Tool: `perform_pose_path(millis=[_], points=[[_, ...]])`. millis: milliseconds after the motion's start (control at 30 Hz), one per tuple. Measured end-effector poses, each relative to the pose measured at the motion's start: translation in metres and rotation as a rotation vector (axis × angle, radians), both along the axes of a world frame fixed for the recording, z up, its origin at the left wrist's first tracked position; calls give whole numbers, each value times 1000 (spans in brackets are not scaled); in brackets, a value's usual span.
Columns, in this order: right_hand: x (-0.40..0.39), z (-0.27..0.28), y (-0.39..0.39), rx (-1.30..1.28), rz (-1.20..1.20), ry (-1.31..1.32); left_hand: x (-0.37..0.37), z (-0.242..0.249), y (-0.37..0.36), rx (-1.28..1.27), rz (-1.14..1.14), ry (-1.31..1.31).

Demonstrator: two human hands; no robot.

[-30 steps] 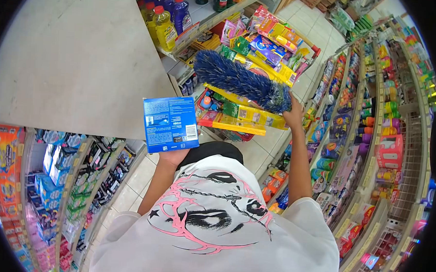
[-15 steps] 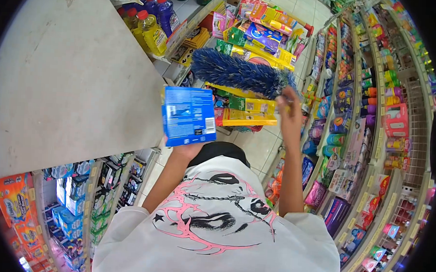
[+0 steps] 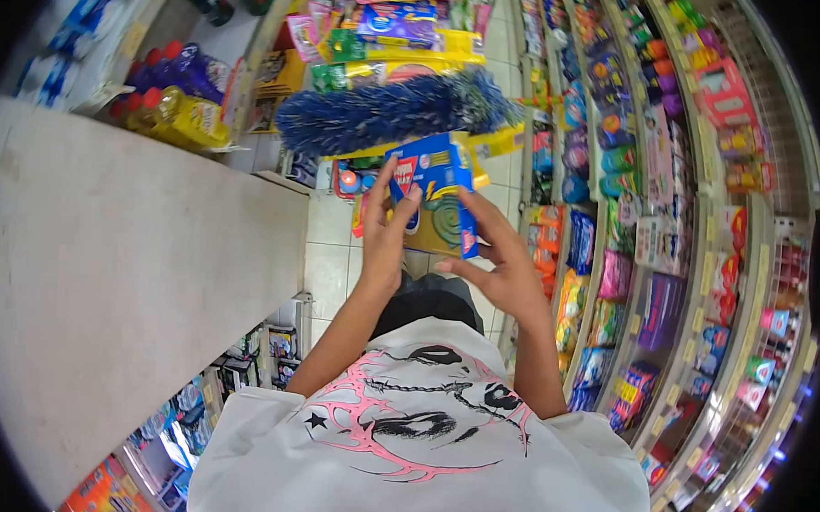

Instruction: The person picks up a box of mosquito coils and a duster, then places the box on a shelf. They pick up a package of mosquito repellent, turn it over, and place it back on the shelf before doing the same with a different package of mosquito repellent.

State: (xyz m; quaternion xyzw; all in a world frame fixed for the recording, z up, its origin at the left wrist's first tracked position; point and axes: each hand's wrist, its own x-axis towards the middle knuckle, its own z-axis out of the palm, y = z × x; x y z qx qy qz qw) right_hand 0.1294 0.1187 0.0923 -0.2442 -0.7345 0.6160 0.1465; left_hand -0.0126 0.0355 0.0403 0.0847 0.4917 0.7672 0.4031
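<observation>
A blue box [image 3: 438,170] with a red label and a green coil picture is held in front of my chest, its printed face showing. My left hand [image 3: 389,223] grips its left side, thumb on the face. On the right edge of the box rests my right hand [image 3: 501,255], its fingers partly behind the box and its thumb apart below. Just beyond the box, a blue fluffy duster [image 3: 389,113] lies across yellow and green packets [image 3: 391,72].
A broad pale panel [image 3: 143,290] fills the left side. Yellow bottles [image 3: 187,118] and purple bottles [image 3: 194,73] stand on the upper left shelf. Shelves of colourful packages [image 3: 659,308] line the right, with tiled floor [image 3: 327,271] between.
The box has moved right and turned over to its printed face. My right hand has left the duster's end and come to the box. The view has shifted.
</observation>
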Motion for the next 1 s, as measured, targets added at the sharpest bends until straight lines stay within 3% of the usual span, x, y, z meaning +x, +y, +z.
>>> perform_pose_path(millis=[33,167,300,367,400,433,500,533,600,633,700,767,900,967,1000], points=[[12,-5,3,-154,-91,49,1,-1,0,14,-18,24],[59,-22,10,-242,-302,193,10,-2,12,107,-77,0],[116,-31,-3,-286,-466,204,34,3,21,141,-453,71],[141,-36,-21,-259,-575,249,54,0,26,344,-617,590],[158,-38,-33,-238,-637,266,66,3,22,283,-732,769],[177,-41,-45,-213,-740,272,79,4,20,337,-825,751],[220,-44,-75,-122,-754,163,115,3,15,340,-844,1326],[240,-41,-91,-97,-861,159,138,2,12,430,-922,1307],[276,-38,-123,-233,-874,234,178,-4,5,275,-1024,1312],[263,-32,-137,-214,-936,227,170,-8,7,330,-1067,1296],[316,-33,-178,-184,-1071,146,235,-14,-9,422,-1168,1162],[347,-32,-218,-168,-1189,194,281,-10,-27,446,-1256,1185],[407,-55,-287,-37,-1282,-27,366,-33,-61,517,-1420,1126],[432,-66,-311,181,-1409,-423,407,-46,-73,576,-1496,1088],[443,-72,-321,278,-1521,-425,427,-48,-76,623,-1522,1072]])
